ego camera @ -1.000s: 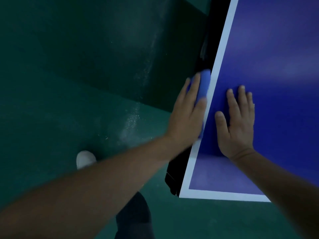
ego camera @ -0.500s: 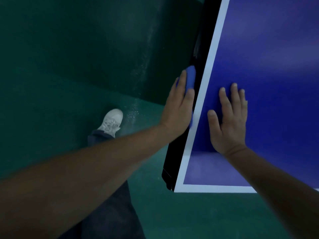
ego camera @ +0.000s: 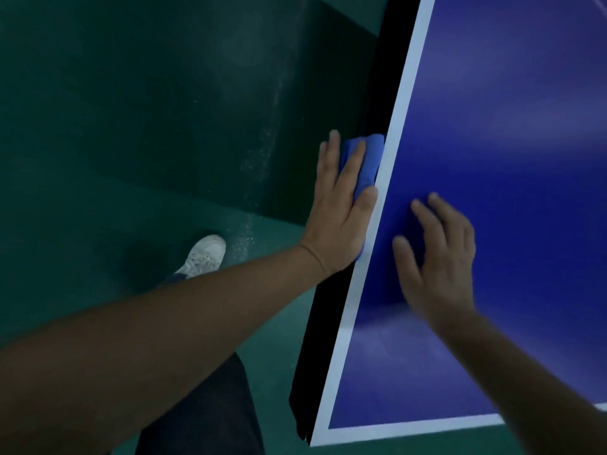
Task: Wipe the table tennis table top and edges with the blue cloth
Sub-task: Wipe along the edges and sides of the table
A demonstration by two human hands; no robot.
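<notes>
1. Palm flat, fingers straight, the left hand (ego camera: pixel 341 215) pressed the blue cloth (ego camera: pixel 369 159) against the bench's (ego camera: pixel 525 126) black left edge, up from the near corner.
2. Blurred, the right hand (ego camera: pixel 440 267) sat on the blue top just beside, fingers loosely bent, holding nothing.

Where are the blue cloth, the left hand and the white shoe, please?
blue cloth (ego camera: pixel 372 162): head view, exposed fold
left hand (ego camera: pixel 338 224): head view, back of hand
white shoe (ego camera: pixel 205 256): head view, laced top

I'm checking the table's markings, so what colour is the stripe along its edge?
White. The stripe borders the blue table top, seen best in the head view.
</notes>
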